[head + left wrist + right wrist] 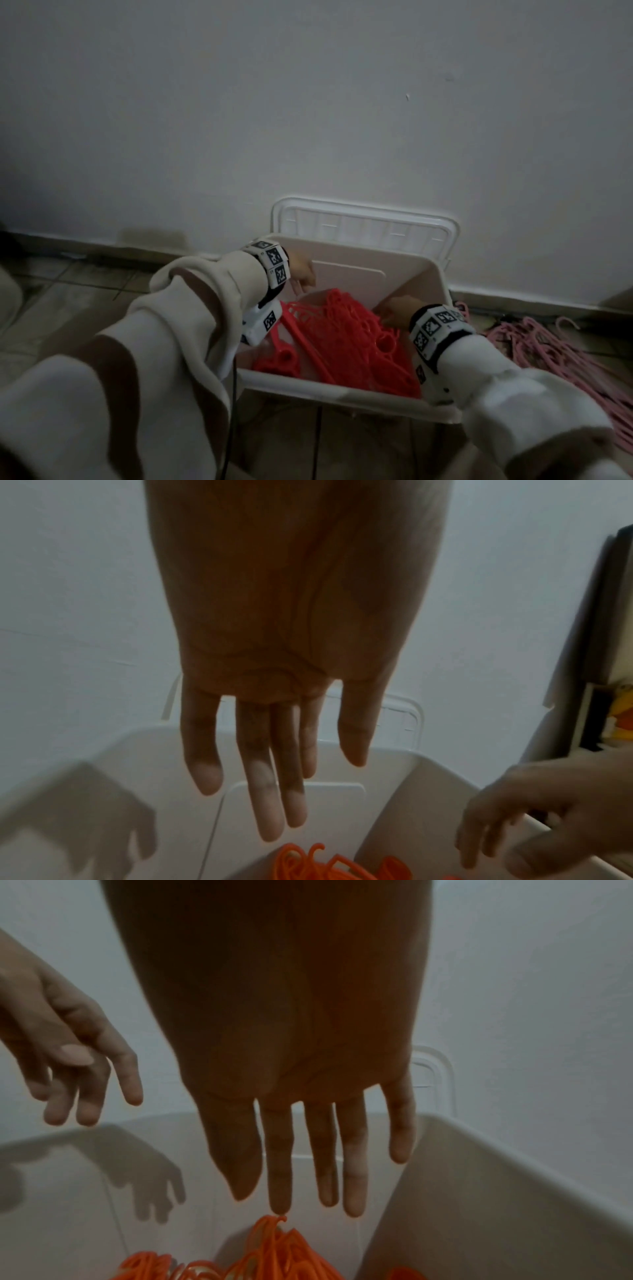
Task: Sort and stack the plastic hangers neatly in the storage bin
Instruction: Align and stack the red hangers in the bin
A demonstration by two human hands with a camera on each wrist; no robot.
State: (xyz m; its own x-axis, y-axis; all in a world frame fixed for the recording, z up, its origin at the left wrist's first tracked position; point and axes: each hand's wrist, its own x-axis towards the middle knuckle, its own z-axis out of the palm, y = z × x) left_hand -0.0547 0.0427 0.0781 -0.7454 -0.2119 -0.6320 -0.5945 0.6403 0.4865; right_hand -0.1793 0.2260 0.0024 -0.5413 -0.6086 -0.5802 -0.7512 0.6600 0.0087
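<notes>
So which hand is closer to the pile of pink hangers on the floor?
Right. The right hand is inside the bin's right side, nearest the pink hangers lying outside it. The left hand is over the bin's far-left corner.

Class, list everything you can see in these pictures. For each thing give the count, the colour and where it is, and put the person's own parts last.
storage bin: one, white, on the floor by the wall.
lid: one, white, upright behind the bin against the wall.
red hangers: a pile, count unclear, red-orange, inside the bin.
pink hangers: a pile, count unclear, pink, on the floor right of the bin.
wall: one, white, behind.
floor: tiled, dark.
sleeves: two, cream.
left hand: fingers straight, over the bin, holding nothing.
right hand: fingers straight, just above the red hangers.
</notes>
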